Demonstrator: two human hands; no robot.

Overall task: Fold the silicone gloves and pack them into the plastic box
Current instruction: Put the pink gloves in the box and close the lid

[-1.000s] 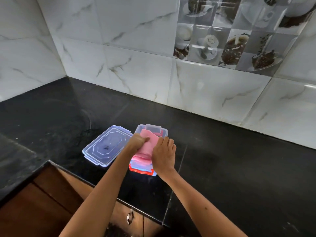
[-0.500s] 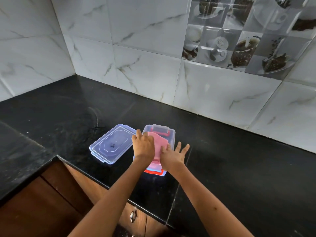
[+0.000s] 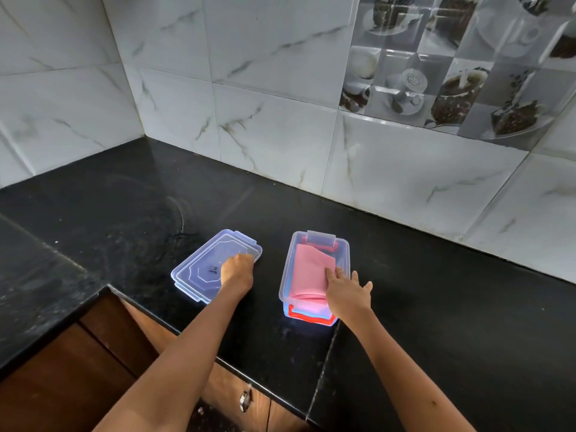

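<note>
A clear plastic box (image 3: 288, 269) with red clips stands on the black counter. Folded pink silicone gloves (image 3: 308, 275) lie inside it, over a blue layer at the left wall. My right hand (image 3: 346, 289) rests flat on the right side of the pink gloves, fingers spread, pressing them down. The clear lid (image 3: 202, 269) lies flat to the left of the box. My left hand (image 3: 237, 272) sits on the lid's right part with fingers curled on its edge.
The black stone counter (image 3: 436, 307) runs into a corner with white marble-look wall tiles (image 3: 274, 126). Wooden cabinet fronts (image 3: 93, 353) with a metal handle (image 3: 245, 400) lie below the counter's front edge.
My left hand left the gloves and moved left onto the lid. My right hand stayed on the pink gloves in the box. The camera moved closer.
</note>
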